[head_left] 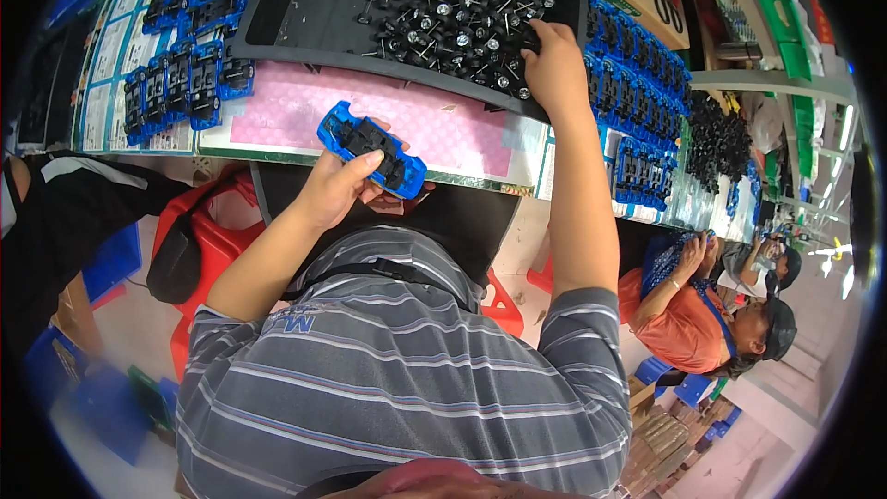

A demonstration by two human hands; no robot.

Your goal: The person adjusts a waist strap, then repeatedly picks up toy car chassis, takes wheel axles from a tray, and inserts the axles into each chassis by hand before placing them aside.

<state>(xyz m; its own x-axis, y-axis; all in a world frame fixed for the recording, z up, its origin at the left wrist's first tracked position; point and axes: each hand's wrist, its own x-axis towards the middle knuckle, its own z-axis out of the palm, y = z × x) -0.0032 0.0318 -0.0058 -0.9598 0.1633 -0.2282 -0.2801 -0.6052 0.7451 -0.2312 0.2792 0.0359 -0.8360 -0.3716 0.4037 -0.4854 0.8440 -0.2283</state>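
Note:
My left hand [344, 187] is closed around a blue toy car body [393, 166], its black underside turned up, held over my lap before the table edge. My right hand [557, 65] reaches into the right end of a large black tray [277, 9]. Inside lies a heap of small black wheels on metal axles [453, 18]. The right fingertips are bent down among these wheels, and whether they pinch one is hidden.
Rows of blue car bodies stand on the table left [176, 83] and right [637, 83] of the tray. Pink bubble wrap [370, 120] lies in front of it. Black parts [716, 143] are piled farther right. A co-worker in orange [684, 333] sits there; a red chair [203, 222] is at left.

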